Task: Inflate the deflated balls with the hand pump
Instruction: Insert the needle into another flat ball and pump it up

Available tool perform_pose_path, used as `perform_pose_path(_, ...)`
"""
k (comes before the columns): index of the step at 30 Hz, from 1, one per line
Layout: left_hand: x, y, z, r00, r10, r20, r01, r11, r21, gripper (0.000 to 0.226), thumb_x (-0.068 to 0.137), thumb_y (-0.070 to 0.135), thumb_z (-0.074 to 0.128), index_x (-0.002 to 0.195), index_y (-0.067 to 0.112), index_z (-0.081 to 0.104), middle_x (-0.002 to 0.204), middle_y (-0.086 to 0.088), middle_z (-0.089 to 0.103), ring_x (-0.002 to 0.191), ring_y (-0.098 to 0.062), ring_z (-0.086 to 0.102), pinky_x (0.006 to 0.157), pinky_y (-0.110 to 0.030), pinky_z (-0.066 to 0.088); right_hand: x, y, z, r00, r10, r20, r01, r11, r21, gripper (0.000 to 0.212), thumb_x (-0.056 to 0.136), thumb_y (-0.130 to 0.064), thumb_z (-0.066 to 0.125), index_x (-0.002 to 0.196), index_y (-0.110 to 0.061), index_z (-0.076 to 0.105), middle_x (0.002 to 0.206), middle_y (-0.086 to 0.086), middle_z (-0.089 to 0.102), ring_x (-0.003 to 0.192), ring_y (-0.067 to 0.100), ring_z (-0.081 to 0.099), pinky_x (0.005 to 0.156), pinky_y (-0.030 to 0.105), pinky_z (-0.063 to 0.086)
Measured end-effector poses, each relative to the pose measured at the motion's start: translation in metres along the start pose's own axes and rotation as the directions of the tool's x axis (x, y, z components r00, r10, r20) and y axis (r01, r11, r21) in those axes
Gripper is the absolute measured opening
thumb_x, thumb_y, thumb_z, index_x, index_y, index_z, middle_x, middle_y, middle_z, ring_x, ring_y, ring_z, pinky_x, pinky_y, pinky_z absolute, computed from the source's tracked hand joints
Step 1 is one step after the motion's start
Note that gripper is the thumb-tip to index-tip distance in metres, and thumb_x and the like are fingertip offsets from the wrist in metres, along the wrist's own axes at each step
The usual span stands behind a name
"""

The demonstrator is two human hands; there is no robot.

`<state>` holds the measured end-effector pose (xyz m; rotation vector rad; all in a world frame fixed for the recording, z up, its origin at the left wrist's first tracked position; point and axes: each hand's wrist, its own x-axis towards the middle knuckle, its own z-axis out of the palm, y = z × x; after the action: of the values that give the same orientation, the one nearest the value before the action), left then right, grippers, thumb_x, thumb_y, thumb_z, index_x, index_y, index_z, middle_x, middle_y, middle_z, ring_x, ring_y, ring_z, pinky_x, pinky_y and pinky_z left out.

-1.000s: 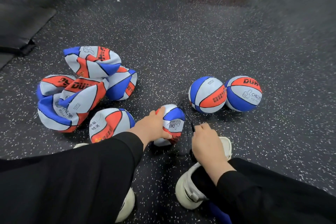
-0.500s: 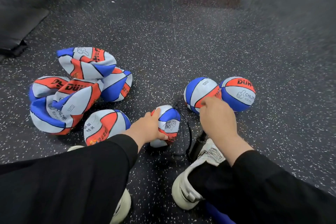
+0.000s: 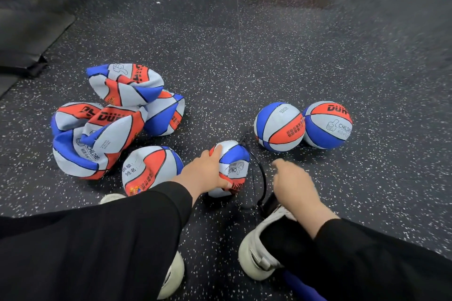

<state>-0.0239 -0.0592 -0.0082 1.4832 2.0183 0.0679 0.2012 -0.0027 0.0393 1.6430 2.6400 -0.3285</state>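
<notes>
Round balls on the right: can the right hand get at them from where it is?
Probably yes: the right hand is just short of the nearer round ball, only bare floor between, though it grips something.

limp ball (image 3: 233,166) on floor, black pump hose (image 3: 261,173) at its top.

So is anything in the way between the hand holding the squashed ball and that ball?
No, nothing visible. The left hand already grips the squashed ball directly, fingers wrapped around its side. The black hose runs along the ball's right side, away from that grip.
</notes>
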Motion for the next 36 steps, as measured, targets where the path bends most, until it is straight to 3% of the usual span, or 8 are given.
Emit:
perform_pose_path(6, 0.004, 0.003, -0.004, 1.000, -0.025, 0.005, 0.025, 1.000, 0.004, 0.117, 0.073, 0.061, 0.083, 0.157, 0.028, 0.009, 0.144, -0.013, 0.040, 0.124, -0.037, 0.054, 0.102, -0.052, 0.048, 0.031, -0.014, -0.080, 0.985, -0.062, -0.161, 0.063, 0.998, -0.003, 0.029, 0.095, -0.014, 0.047, 0.121, -0.015, 0.059, 0.095, 0.015, 0.070, 0.088, 0.038, 0.061, 0.070, 0.039, 0.046)
perform_pose_path(10, 0.001, 0.004, -0.005, 1.000, -0.014, 0.013, 0.014, 1.000, -0.015, 0.112, 0.074, 0.058, 0.083, 0.155, 0.027, 0.012, 0.142, -0.013, 0.040, 0.121, -0.037, 0.054, 0.100, -0.052, 0.049, 0.012, -0.017, -0.044, 0.950, 0.041, -0.311, -0.022, 0.998, 0.064, 0.011, 0.089, -0.017, 0.051, 0.081, -0.014, 0.057, 0.080, 0.006, 0.060, 0.074, 0.033, 0.053, 0.058, 0.037, 0.040)
perform_pose_path(15, -0.001, 0.006, -0.007, 1.000, -0.021, 0.016, 0.021, 1.000, 0.012, 0.116, 0.074, 0.058, 0.083, 0.158, 0.026, 0.010, 0.143, -0.013, 0.040, 0.125, -0.038, 0.052, 0.101, -0.052, 0.048, -0.019, -0.018, 0.022, 0.930, -0.255, -0.263, 0.201, 0.955, -0.217, 0.018, 0.059, 0.006, 0.071, 0.056, -0.009, 0.061, 0.062, 0.009, 0.053, 0.058, 0.033, 0.050, 0.050, 0.039, 0.047)
perform_pose_path(21, -0.004, 0.007, -0.004, 1.000, -0.021, 0.006, 0.021, 1.000, 0.018, 0.117, 0.074, 0.059, 0.082, 0.158, 0.027, 0.007, 0.144, -0.013, 0.040, 0.126, -0.038, 0.052, 0.101, -0.053, 0.048, -0.010, -0.012, 0.038, 0.991, -0.136, -0.008, 0.134, 0.984, -0.117, 0.016, 0.086, -0.003, 0.054, 0.095, -0.015, 0.059, 0.094, 0.008, 0.061, 0.082, 0.032, 0.056, 0.072, 0.040, 0.042)
perform_pose_path(26, -0.005, 0.008, -0.003, 0.999, -0.032, 0.003, 0.031, 0.999, 0.031, 0.116, 0.074, 0.060, 0.081, 0.158, 0.027, 0.008, 0.144, -0.012, 0.041, 0.125, -0.038, 0.052, 0.099, -0.054, 0.049, 0.013, -0.008, -0.053, 0.983, -0.023, -0.183, 0.041, 0.995, 0.093, 0.028, 0.096, -0.010, 0.047, 0.119, -0.012, 0.063, 0.104, 0.011, 0.070, 0.098, 0.035, 0.064, 0.075, 0.037, 0.046)
perform_pose_path(28, -0.003, 0.008, -0.005, 0.999, -0.041, -0.002, 0.041, 0.999, 0.033, 0.118, 0.073, 0.061, 0.082, 0.158, 0.028, 0.008, 0.143, -0.011, 0.042, 0.125, -0.037, 0.053, 0.098, -0.054, 0.050, 0.024, -0.014, -0.083, 0.991, -0.038, -0.126, 0.048, 0.996, 0.074, 0.032, 0.097, -0.012, 0.046, 0.124, -0.015, 0.061, 0.103, 0.013, 0.070, 0.095, 0.035, 0.063, 0.071, 0.036, 0.044)
perform_pose_path(33, -0.001, 0.008, -0.003, 0.999, -0.033, 0.001, 0.033, 0.999, 0.020, 0.116, 0.072, 0.062, 0.082, 0.156, 0.028, 0.010, 0.140, -0.012, 0.043, 0.122, -0.037, 0.053, 0.097, -0.054, 0.050, 0.001, -0.018, -0.044, 0.940, 0.065, -0.334, -0.035, 0.995, 0.096, 0.011, 0.090, -0.015, 0.052, 0.089, -0.010, 0.062, 0.085, 0.011, 0.062, 0.078, 0.035, 0.056, 0.061, 0.037, 0.040)
perform_pose_path(36, -0.001, 0.009, -0.006, 1.000, -0.023, 0.013, 0.023, 0.999, 0.024, 0.115, 0.073, 0.060, 0.082, 0.156, 0.027, 0.010, 0.139, -0.013, 0.044, 0.124, -0.038, 0.051, 0.100, -0.054, 0.048, -0.021, -0.030, 0.005, 0.961, -0.139, -0.241, 0.106, 0.984, -0.145, 0.007, 0.079, -0.007, 0.064, 0.072, -0.009, 0.065, 0.074, 0.012, 0.058, 0.071, 0.036, 0.054, 0.061, 0.044, 0.045)
